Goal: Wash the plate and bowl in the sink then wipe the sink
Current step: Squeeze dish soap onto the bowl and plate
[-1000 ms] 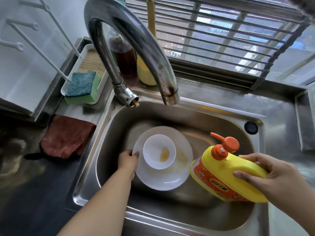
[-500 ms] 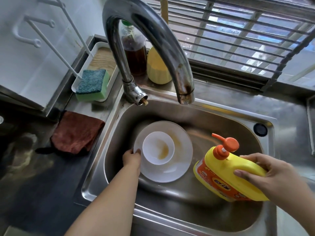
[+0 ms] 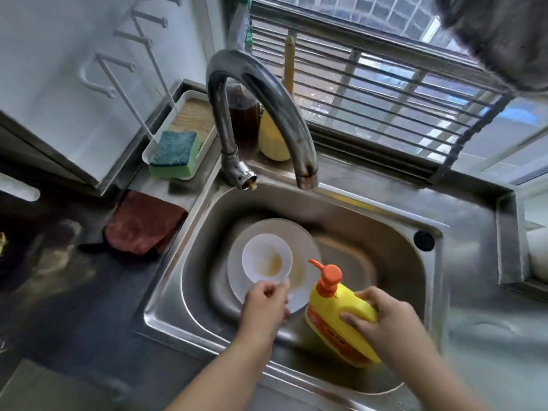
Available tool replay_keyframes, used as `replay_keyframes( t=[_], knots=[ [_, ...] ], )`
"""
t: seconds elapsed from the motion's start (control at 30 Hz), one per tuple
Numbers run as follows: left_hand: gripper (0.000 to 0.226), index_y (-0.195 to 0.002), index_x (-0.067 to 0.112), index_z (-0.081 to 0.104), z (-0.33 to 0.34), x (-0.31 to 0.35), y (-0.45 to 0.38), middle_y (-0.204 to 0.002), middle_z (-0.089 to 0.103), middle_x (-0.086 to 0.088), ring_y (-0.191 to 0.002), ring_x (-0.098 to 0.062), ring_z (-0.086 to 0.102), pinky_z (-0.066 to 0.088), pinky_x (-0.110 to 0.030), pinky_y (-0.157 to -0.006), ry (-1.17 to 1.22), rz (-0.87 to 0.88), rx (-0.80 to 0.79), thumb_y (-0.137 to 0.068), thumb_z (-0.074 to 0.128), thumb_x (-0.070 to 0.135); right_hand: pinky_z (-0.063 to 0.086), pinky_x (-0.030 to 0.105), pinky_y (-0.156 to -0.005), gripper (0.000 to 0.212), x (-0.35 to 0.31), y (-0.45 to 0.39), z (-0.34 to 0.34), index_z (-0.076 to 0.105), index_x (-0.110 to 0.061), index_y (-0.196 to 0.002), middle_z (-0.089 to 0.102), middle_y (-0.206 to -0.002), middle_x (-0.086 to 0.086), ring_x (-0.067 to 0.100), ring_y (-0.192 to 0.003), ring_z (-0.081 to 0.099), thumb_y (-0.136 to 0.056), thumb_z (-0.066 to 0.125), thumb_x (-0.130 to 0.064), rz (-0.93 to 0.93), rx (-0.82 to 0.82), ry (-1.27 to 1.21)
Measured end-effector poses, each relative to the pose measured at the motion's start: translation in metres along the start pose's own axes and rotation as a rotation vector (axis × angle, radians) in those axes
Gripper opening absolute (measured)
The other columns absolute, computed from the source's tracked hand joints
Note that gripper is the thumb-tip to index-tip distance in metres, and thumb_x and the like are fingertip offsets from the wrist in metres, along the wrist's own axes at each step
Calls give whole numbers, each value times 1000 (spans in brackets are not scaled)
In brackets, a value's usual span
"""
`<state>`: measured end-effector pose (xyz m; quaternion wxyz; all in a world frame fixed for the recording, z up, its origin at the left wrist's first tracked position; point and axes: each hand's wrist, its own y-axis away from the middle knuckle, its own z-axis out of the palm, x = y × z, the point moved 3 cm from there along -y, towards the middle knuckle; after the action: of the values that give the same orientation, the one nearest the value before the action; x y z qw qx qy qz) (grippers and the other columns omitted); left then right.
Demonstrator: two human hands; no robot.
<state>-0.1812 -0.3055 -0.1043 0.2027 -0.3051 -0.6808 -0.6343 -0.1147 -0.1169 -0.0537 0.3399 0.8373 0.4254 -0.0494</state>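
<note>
Here, one plate (image 3: 299, 247) under one bowl (image 3: 267, 259), left hand (image 3: 264, 304) pinching its rim, right hand (image 3: 391, 321) around one soap bottle (image 3: 335, 304).

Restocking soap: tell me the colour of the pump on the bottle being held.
Orange pump on a yellow bottle, clearest in the head view.
</note>
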Motion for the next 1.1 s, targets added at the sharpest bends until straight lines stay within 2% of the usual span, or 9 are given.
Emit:
replay_keyframes(
  t=[0.1,0.2,0.37,0.43,0.5,0.7,0.83,0.93,1.1],
  knots=[
    [46,-83,16,59,35,-3,19,-68,61,0,-58,-14,59,51,-31,-61,29,-120,-232,-73,68,61,52,29,-71,42,-17,3,9,57,-34,-108,66,-90,-6,15,-82,63,-75,68,-56,-51,1,104],
    [58,-75,21,58,45,0,19,-61,59,3,-62,-18,57,48,-33,-68,108,-136,-201,-56,64,75,50,27,-70,43,-29,1,13,57,-32,-111,66,-94,-4,16,-87,62,-76,66,-56,-92,16,165],
    [51,-75,19,60,39,2,11,-60,59,2,-72,-20,61,50,-36,-74,162,-92,-188,-78,52,70,54,33,-72,43,-29,-5,11,57,-32,-105,65,-88,-7,14,-81,62,-74,66,-60,-118,16,179],
    [53,-81,20,64,40,2,11,-68,64,-1,-82,-23,64,52,-41,-85,160,-120,-211,-81,47,70,55,32,-71,40,-28,-6,10,56,-32,-103,63,-85,-9,11,-78,61,-75,66,-58,-122,24,181],
    [53,-87,18,64,43,0,10,-78,65,-6,-89,-26,65,53,-41,-86,201,-166,-215,-83,48,68,55,30,-70,38,-28,-7,11,56,-33,-103,62,-84,-11,9,-76,60,-76,67,-56,-122,19,184],
    [46,-80,12,57,48,1,9,-74,60,-8,-84,-27,62,57,-37,-72,348,-215,-238,-86,55,57,56,34,-68,35,-22,-11,11,59,-30,-98,64,-80,-10,10,-74,62,-73,71,-52,-121,21,125],
    [40,-79,14,56,49,1,10,-78,63,-9,-86,-28,64,59,-42,-75,345,-226,-259,-88,56,53,57,33,-68,34,-18,-12,11,59,-30,-97,64,-79,-11,8,-73,62,-73,71,-51,-124,12,104],
    [39,-72,14,53,50,-1,10,-75,63,-9,-78,-25,63,59,-43,-75,342,-214,-227,-91,56,48,55,30,-66,32,-19,-11,12,60,-30,-98,64,-80,-9,9,-73,61,-75,71,-48,-127,13,99],
    [39,-70,12,52,48,-3,8,-70,61,-9,-71,-22,62,59,-46,-77,351,-214,-208,-90,58,44,55,36,-69,32,-23,-7,14,60,-29,-99,66,-82,-6,16,-77,63,-75,69,-47,-118,31,123]
  ],
)
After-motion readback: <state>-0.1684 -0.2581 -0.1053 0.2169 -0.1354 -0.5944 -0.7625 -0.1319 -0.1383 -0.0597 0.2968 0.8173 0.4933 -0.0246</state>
